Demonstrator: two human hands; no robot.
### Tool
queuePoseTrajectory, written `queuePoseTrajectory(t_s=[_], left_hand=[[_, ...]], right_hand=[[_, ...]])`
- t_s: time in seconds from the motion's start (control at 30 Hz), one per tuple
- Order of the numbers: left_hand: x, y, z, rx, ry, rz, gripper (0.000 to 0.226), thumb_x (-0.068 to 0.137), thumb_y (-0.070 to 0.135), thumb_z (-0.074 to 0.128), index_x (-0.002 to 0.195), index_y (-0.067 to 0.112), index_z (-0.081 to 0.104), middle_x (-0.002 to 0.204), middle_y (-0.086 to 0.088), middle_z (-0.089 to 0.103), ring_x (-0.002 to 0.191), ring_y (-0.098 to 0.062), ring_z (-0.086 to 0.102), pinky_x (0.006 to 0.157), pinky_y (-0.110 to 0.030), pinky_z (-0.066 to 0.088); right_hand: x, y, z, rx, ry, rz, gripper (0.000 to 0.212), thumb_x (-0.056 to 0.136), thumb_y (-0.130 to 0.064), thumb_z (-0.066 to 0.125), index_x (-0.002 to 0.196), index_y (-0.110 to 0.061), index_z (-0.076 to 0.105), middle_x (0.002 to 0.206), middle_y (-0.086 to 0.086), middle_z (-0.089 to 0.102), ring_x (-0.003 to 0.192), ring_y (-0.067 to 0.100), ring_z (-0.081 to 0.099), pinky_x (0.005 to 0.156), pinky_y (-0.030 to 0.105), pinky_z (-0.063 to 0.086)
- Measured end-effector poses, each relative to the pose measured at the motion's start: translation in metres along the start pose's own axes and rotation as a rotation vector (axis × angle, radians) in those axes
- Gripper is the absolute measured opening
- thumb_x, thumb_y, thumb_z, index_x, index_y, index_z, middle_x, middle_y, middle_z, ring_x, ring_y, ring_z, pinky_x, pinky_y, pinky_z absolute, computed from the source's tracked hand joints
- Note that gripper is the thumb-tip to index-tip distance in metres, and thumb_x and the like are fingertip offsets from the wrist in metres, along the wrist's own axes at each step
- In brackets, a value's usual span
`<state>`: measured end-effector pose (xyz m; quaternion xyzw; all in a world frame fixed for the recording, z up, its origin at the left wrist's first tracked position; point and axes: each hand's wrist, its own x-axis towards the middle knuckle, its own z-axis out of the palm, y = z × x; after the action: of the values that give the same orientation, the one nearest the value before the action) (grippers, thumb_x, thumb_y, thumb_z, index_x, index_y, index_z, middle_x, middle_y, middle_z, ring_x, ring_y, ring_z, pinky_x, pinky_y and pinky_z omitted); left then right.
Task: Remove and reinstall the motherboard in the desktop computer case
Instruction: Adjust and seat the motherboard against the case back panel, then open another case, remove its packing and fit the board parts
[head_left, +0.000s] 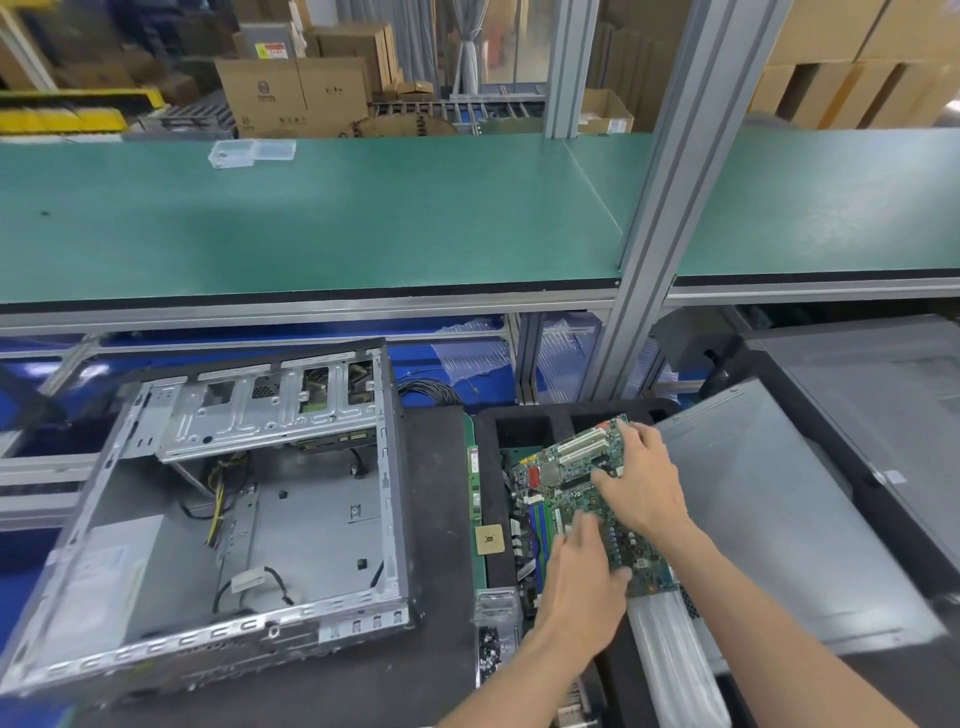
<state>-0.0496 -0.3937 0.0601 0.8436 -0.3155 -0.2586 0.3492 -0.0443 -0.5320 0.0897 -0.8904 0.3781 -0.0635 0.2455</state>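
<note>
Head view: the motherboard (576, 493) sits tilted over a black foam tray (524, 431), right of the open desktop computer case (208, 519). The left hand (582, 577) lies on the near part of the board with fingers fairly straight; whether the thumb hooks the near edge cannot be told (motion blur). The right hand (644, 483) grips the board's far right edge, fingers curled over it, just beside the white expansion slots (584, 447). The case rests on a dark mat (441, 519) with its side open, the floor bare metal, loose cables (218, 499) inside. A small square CPU chip (489, 539) lies just left of the board. A grey side panel (769, 519) lies to the right. On the far green bench (363, 218) stands a clear plastic box (252, 153).
</note>
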Motion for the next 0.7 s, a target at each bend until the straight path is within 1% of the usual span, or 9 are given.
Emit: queuePoseTrajectory(t_s=[0.07, 0.1, 0.17, 0.23, 0.3, 0.4, 0.53, 0.63, 0.7], left_hand=[[0.001, 0.004, -0.016, -0.027, 0.058, 0.026, 0.041, 0.097, 0.024, 0.061, 0.130, 0.019, 0.038, 0.127, -0.003, 0.052, 0.120, -0.023, 0.046, 0.095, -0.039, 0.046], [0.001, 0.007, -0.025, -0.037, 0.081, 0.038, 0.040, 0.096, 0.023, 0.061, 0.130, 0.019, 0.039, 0.125, -0.004, 0.053, 0.117, -0.024, 0.048, 0.092, -0.039, 0.046], [0.001, 0.010, -0.044, -0.051, 0.119, 0.069, 0.046, 0.095, 0.018, 0.060, 0.135, 0.017, 0.038, 0.125, -0.005, 0.055, 0.116, -0.025, 0.051, 0.092, -0.039, 0.048], [0.000, 0.010, -0.064, -0.036, 0.160, 0.108, 0.046, 0.094, 0.014, 0.059, 0.136, 0.014, 0.040, 0.124, -0.006, 0.057, 0.114, -0.026, 0.052, 0.090, -0.039, 0.047], [-0.003, 0.007, -0.086, -0.020, 0.189, 0.136, 0.040, 0.092, 0.010, 0.057, 0.129, 0.013, 0.044, 0.121, -0.007, 0.059, 0.111, -0.028, 0.052, 0.084, -0.038, 0.045], [-0.011, -0.002, -0.117, -0.007, 0.218, 0.166, 0.030, 0.090, 0.008, 0.056, 0.118, 0.013, 0.045, 0.111, -0.007, 0.060, 0.102, -0.029, 0.055, 0.075, -0.039, 0.045], [-0.027, -0.019, -0.154, 0.026, 0.265, 0.187, 0.031, 0.087, 0.005, 0.055, 0.116, 0.012, 0.047, 0.108, -0.009, 0.061, 0.097, -0.030, 0.054, 0.072, -0.037, 0.041], [-0.038, -0.037, -0.177, 0.077, 0.301, 0.187, 0.030, 0.084, 0.001, 0.052, 0.113, 0.010, 0.048, 0.103, -0.012, 0.062, 0.093, -0.033, 0.054, 0.068, -0.039, 0.040], [-0.046, -0.056, -0.196, 0.100, 0.327, 0.189, 0.028, 0.087, 0.001, 0.050, 0.113, 0.010, 0.049, 0.103, -0.014, 0.063, 0.094, -0.035, 0.055, 0.067, -0.038, 0.038]], right_hand=[[-0.004, -0.017, -0.001, 0.023, 0.026, -0.049, 0.072, 0.088, -0.030, 0.068, 0.151, -0.014, 0.038, 0.154, 0.006, 0.035, 0.136, 0.029, 0.042, 0.110, 0.046, 0.036], [-0.005, -0.027, -0.001, 0.049, 0.030, -0.065, 0.070, 0.088, -0.029, 0.068, 0.151, -0.015, 0.039, 0.154, 0.005, 0.037, 0.137, 0.027, 0.041, 0.111, 0.046, 0.035], [-0.009, -0.047, -0.002, 0.124, 0.041, -0.081, 0.067, 0.090, -0.026, 0.067, 0.150, -0.016, 0.041, 0.153, 0.004, 0.040, 0.138, 0.025, 0.041, 0.112, 0.043, 0.034], [-0.014, -0.066, -0.002, 0.212, 0.054, -0.079, 0.063, 0.091, -0.024, 0.065, 0.149, -0.017, 0.043, 0.152, 0.004, 0.043, 0.139, 0.024, 0.040, 0.111, 0.039, 0.034], [-0.019, -0.085, -0.003, 0.285, 0.049, -0.075, 0.059, 0.094, -0.025, 0.063, 0.149, -0.018, 0.043, 0.151, 0.004, 0.045, 0.139, 0.024, 0.040, 0.111, 0.038, 0.033], [-0.028, -0.113, 0.001, 0.329, 0.055, -0.109, 0.053, 0.098, -0.025, 0.060, 0.147, -0.014, 0.045, 0.148, 0.007, 0.049, 0.136, 0.024, 0.046, 0.112, 0.040, 0.036], [-0.044, -0.155, 0.013, 0.432, 0.028, -0.132, 0.044, 0.101, -0.023, 0.054, 0.143, -0.010, 0.051, 0.141, 0.010, 0.056, 0.126, 0.023, 0.055, 0.106, 0.037, 0.042], [-0.056, -0.184, 0.027, 0.447, 0.029, -0.186, 0.038, 0.104, -0.024, 0.049, 0.139, -0.011, 0.055, 0.135, 0.006, 0.060, 0.120, 0.019, 0.056, 0.097, 0.028, 0.040], [-0.064, -0.204, 0.039, 0.446, 0.029, -0.224, 0.035, 0.105, -0.025, 0.046, 0.136, -0.012, 0.057, 0.132, 0.005, 0.062, 0.118, 0.017, 0.056, 0.094, 0.026, 0.038]])
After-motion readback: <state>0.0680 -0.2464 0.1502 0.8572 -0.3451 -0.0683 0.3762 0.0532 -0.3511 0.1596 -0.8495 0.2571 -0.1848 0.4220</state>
